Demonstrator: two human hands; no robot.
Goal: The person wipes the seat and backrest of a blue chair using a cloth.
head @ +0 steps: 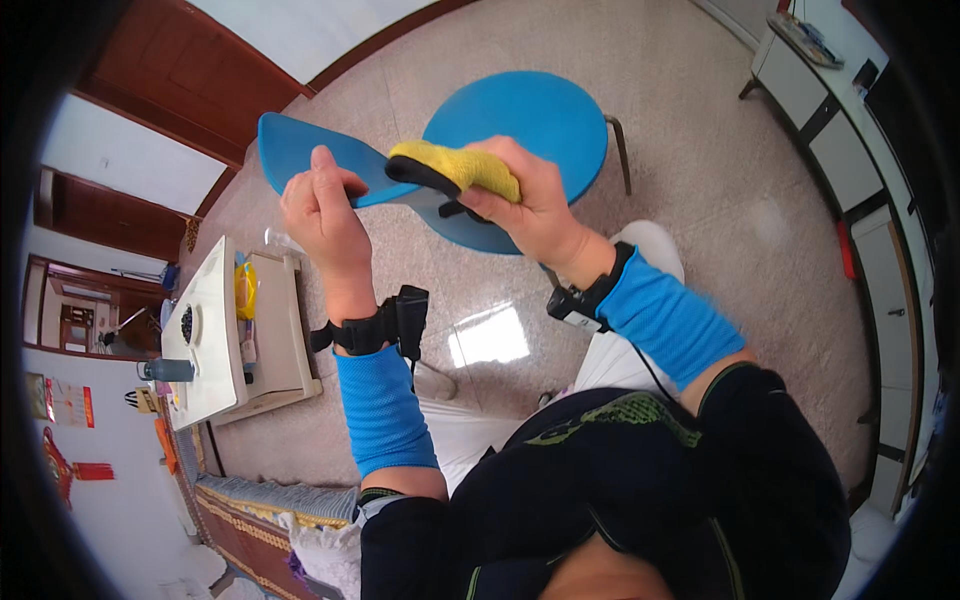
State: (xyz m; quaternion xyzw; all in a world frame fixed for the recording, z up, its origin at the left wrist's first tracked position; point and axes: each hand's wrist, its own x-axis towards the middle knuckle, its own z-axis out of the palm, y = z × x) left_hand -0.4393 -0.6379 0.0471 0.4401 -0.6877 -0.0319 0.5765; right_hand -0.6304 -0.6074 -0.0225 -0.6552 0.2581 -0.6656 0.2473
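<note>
A blue chair stands before me, with a round seat [532, 120] and a curved backrest [304, 146] nearer to me on the left. My left hand [327, 214] grips the edge of the backrest, thumb over its face. Folded in my right hand [536, 206] is a yellow and black cleaning cloth [457, 166]. The cloth lies at the right end of the backrest, which it partly covers along with some of the seat. Whether it presses on the surface I cannot tell. One metal chair leg [619, 154] shows past the seat's right side.
To the left is a white-topped coffee table [217, 330] with a flask [166, 370] and a bowl of dark fruit [190, 324]. A white cabinet [844, 161] runs along the right. A sofa [262, 517] is at lower left. Glossy tiles [720, 247] cover the floor.
</note>
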